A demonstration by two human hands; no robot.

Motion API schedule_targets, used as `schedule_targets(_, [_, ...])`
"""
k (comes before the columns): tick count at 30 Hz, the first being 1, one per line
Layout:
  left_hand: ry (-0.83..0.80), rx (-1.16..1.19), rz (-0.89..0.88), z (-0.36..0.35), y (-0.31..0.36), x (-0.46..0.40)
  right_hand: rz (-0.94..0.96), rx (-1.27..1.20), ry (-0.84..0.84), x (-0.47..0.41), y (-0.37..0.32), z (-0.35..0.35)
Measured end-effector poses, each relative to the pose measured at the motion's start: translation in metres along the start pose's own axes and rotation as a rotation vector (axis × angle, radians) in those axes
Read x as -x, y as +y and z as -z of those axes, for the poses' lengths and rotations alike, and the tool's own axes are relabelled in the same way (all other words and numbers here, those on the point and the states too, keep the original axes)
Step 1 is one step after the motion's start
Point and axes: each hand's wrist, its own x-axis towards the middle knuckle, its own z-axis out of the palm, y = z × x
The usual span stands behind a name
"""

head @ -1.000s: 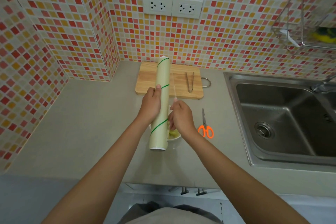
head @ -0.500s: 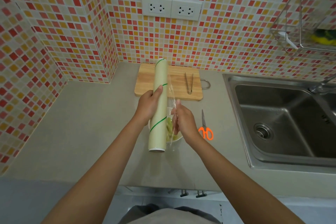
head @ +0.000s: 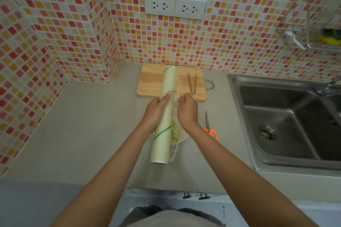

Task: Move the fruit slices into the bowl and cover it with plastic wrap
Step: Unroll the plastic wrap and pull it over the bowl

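A long pale roll of plastic wrap (head: 164, 116) with green stripes is held lengthwise above the counter by my left hand (head: 156, 111), gripped around its middle. My right hand (head: 186, 109) pinches the loose clear film edge (head: 176, 96) beside the roll, near its far half. Under both hands sits a white bowl (head: 181, 137), mostly hidden, with pale green fruit slices (head: 175, 129) showing inside.
A wooden cutting board (head: 151, 83) with metal tongs (head: 192, 83) lies against the tiled wall. Orange-handled scissors (head: 210, 129) lie right of the bowl. A steel sink (head: 287, 125) fills the right side. A wire rack (head: 313, 29) hangs on the wall.
My right hand has slid farther along the roll, away from me, with the film edge now lifted off the roll. The roll stayed in my left hand.
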Motion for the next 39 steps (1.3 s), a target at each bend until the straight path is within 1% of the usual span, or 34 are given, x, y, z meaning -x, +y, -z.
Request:
schedule_targets(3, [0.023,-0.032,0.001,0.002,-0.006,0.0,-0.009,0.012,0.001,0.0,0.005,0.001])
schedule_targets(4, [0.035,-0.006,0.014,0.006,-0.009,-0.003,-0.02,0.013,0.012,-0.001,0.007,0.003])
schedule_targets(7, [-0.011,0.206,0.11,0.013,-0.012,-0.003,-0.057,-0.013,0.025,-0.004,0.016,0.009])
schedule_targets(8, [-0.02,0.201,0.117,0.012,-0.012,-0.003,-0.064,-0.021,0.022,-0.004,0.018,0.009])
schedule_targets(11, [-0.04,0.026,0.079,0.009,-0.012,-0.001,-0.073,-0.027,0.023,-0.003,0.022,0.009])
schedule_targets(12, [-0.054,0.026,0.082,0.01,-0.012,-0.002,-0.077,-0.031,0.028,-0.002,0.023,0.01])
schedule_targets(16, [-0.021,0.143,0.125,0.02,-0.011,-0.009,-0.089,-0.018,0.058,-0.004,0.031,0.019])
schedule_targets(18, [-0.031,0.2,0.161,0.02,-0.011,-0.009,-0.085,-0.021,0.064,-0.003,0.034,0.023])
schedule_targets(19, [-0.037,0.169,0.158,0.019,-0.011,-0.008,-0.08,-0.02,0.061,-0.003,0.035,0.023])
schedule_targets(21, [-0.04,0.031,0.123,0.018,-0.013,-0.008,-0.072,-0.016,0.053,-0.003,0.037,0.023])
schedule_targets(24, [0.001,-0.083,0.1,0.021,-0.015,-0.008,-0.061,0.001,0.059,-0.005,0.041,0.026])
schedule_targets(25, [0.013,-0.066,0.123,0.023,-0.015,-0.009,-0.058,0.015,0.06,-0.006,0.043,0.028])
schedule_targets(28, [-0.035,0.147,0.225,0.029,-0.012,-0.008,-0.057,0.034,0.041,-0.008,0.049,0.032])
schedule_targets(29, [-0.054,0.152,0.22,0.031,-0.011,-0.008,-0.059,0.033,0.037,-0.007,0.051,0.033])
schedule_targets(32, [-0.075,0.037,0.192,0.034,-0.013,-0.01,-0.069,0.027,0.04,-0.007,0.054,0.034])
schedule_targets(36, [-0.021,0.053,0.188,0.042,-0.016,-0.012,-0.085,0.034,0.062,-0.01,0.058,0.036])
schedule_targets(39, [0.022,0.061,0.18,0.044,-0.02,-0.015,-0.095,0.045,0.049,-0.011,0.061,0.037])
